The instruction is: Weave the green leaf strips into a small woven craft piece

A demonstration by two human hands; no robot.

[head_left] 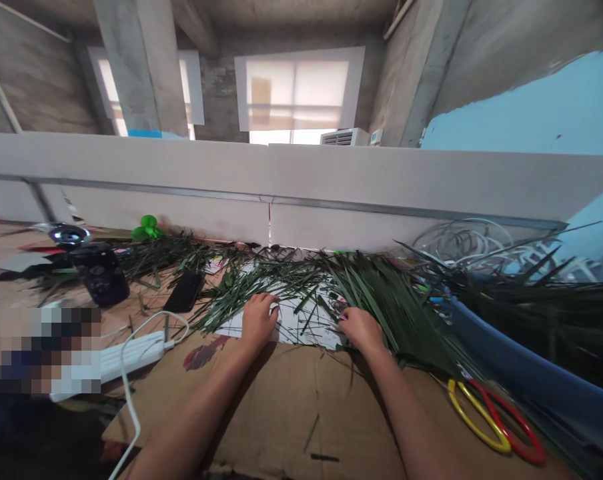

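Right, both hands are down at the front of the bench, working right in the greenery! The left hand [259, 322] sits curved over loose palm-leaf strips [276, 283], and the right hand [362, 331] rests at the edge of a denser bundle of leaf strips [389, 310]. Neither hand is spread wide, the fingers curl low, and from up here I can't tell whether either one is pinching anything. Those strips lie across a white paper sheet [291, 327], on top of a cardboard sheet [301, 417], which looks like a protective work surface. Over to the right, scissors with yellow and red handles [491, 423] lie just beyond the right forearm, apparently kept within easy reach. Beside them, a blue tub [521, 360] holds a dark heap of leaves, while a black phone [184, 291] and a white power strip [131, 357] sit off to the left.
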